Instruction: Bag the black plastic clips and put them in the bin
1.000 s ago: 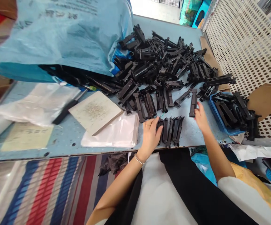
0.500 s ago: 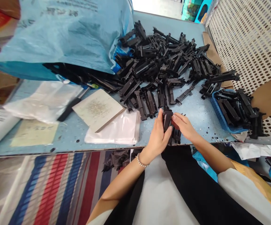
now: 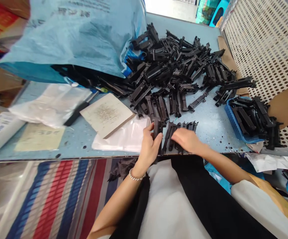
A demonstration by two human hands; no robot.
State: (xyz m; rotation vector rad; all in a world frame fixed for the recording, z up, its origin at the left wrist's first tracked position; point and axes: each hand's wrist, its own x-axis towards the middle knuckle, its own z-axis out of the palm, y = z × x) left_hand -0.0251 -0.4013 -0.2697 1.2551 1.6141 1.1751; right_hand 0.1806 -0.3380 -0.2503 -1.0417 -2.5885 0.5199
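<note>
My left hand [image 3: 149, 142] is closed around a long black plastic part [image 3: 156, 128], held upright at the table's front edge with the thumb along its side. Just to its right, a short row of similar black parts [image 3: 168, 136] lies side by side on the blue tabletop. Over this row is my right hand [image 3: 187, 139], its fingers curled down among the parts. Those fingertips are hidden, so what they grip cannot be made out. A large loose heap of black parts [image 3: 181, 63] spreads across the table beyond both hands.
A blue basket [image 3: 233, 124] full of black parts stands at right, beside a perforated cream panel [image 3: 265, 43]. Left of my hands lie clear plastic bags [image 3: 124, 139] and a square board [image 3: 106, 114]. A big blue sack [image 3: 84, 43] leans at back left.
My hands have parted. The left moved left, holding a black part; the right let go of what both held and came down over the row. The view shifted slightly.
</note>
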